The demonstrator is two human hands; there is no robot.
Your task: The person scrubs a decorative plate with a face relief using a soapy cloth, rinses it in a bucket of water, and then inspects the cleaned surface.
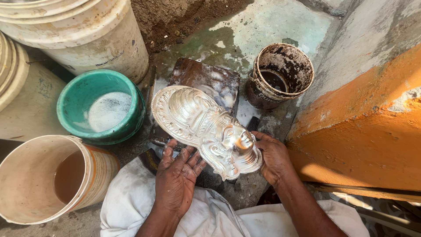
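Head view, two hands, left (176,180), right (272,159), one silver mask (206,127), four buckets

Shiny silver mask (206,129) — face-up, tilted.

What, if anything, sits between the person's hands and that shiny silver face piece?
Nothing visible does. The left hand touches the silver face piece at its lower edge, and the right hand grips its chin end directly.

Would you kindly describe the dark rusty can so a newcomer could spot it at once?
Start at the orange wall on the right. Just left of it, beyond the silver mask, stands the can. Unlike the pale buckets and green bowl, it is brown and grimy.
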